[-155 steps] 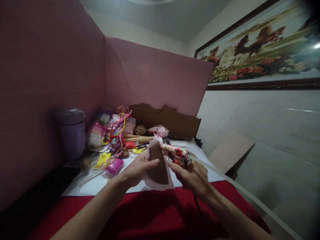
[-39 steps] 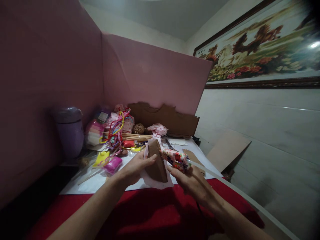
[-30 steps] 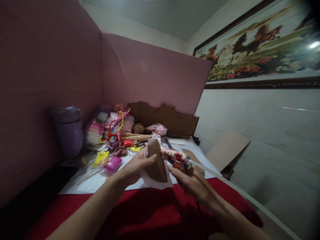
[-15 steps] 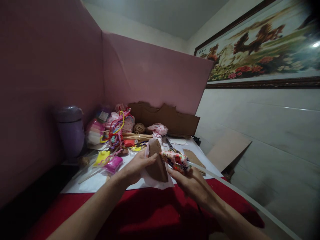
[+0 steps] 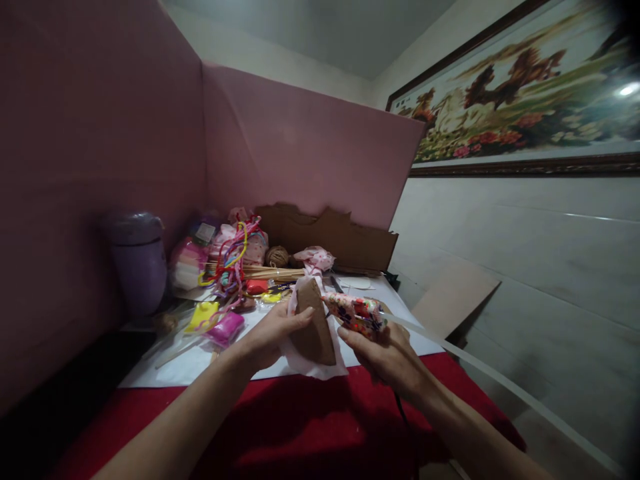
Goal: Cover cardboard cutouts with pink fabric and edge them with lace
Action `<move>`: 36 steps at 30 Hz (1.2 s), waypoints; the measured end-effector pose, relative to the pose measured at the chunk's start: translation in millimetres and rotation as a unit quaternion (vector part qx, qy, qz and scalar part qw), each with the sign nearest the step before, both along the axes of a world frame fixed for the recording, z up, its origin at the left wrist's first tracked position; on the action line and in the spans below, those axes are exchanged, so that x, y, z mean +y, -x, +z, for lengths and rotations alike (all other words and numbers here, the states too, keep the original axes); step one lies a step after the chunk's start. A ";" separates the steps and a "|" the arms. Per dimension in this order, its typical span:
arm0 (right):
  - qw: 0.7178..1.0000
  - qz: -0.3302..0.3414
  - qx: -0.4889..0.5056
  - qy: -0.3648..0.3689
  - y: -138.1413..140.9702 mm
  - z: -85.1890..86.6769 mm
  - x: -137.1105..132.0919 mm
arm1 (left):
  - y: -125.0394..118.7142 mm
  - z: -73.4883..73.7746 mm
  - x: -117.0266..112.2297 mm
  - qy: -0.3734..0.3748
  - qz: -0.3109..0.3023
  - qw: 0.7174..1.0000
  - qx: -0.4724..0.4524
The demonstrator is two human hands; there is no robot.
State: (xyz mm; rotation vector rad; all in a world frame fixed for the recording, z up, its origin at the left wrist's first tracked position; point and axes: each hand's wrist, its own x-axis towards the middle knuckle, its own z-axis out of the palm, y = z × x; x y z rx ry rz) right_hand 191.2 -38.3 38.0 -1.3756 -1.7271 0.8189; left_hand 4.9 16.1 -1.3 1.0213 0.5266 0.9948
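Observation:
My left hand (image 5: 270,335) grips a brown cardboard piece (image 5: 313,327) that lies against a pale pink cloth (image 5: 310,363), thumb pressed on its left edge. My right hand (image 5: 387,357) is closed round a glue gun with a flowered pattern (image 5: 356,313). Its nozzle touches the right edge of the cardboard near the top. A clear glue stick (image 5: 480,380) trails from the gun's back toward the lower right, and a dark cord (image 5: 400,408) hangs below my right wrist.
A white sheet (image 5: 190,363) covers the table over a red cloth (image 5: 310,427). Behind lie coloured pipe cleaners (image 5: 235,257), bamboo sticks (image 5: 270,272), a twine ball (image 5: 277,257), clay packets (image 5: 225,328), cut cardboard (image 5: 335,237) and a purple jar (image 5: 137,260). Pink boards wall the left and back.
The glue gun's nozzle has shifted slightly up along the cardboard's right edge, and my right hand has risen a little. My left hand keeps its hold.

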 end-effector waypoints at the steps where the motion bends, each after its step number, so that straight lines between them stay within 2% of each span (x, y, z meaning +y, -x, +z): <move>1: 1.000 -0.002 -0.011 -0.019 -0.4 -0.8 -0.2 | 0.2 -0.1 0.0 0.001 -0.003 1.000 0.003; 8: 0.990 0.025 -0.058 -0.129 -6.6 -9.7 5.6 | 0.5 -2.2 0.2 -0.010 -0.007 1.000 -0.004; 11: 0.988 0.041 -0.045 -0.139 -5.9 -10.3 7.6 | 0.9 -3.4 1.3 -0.006 -0.011 1.000 0.000; 18: 0.994 0.026 -0.029 -0.102 -1.2 -4.4 3.4 | 1.5 -1.6 0.4 -0.007 -0.016 1.000 0.004; 22: 0.999 0.001 -0.043 -0.021 -2.0 -6.5 -1.1 | 1.2 -1.1 -0.4 -0.018 -0.013 1.000 -0.004; 27: 0.998 0.004 -0.015 0.067 -2.4 -10.4 -8.0 | 0.5 0.5 -1.2 -0.012 -0.008 1.000 -0.017; 36: 0.994 0.027 0.011 0.101 -8.7 -7.0 -7.4 | 0.2 5.0 -3.5 0.004 -0.007 1.000 -0.008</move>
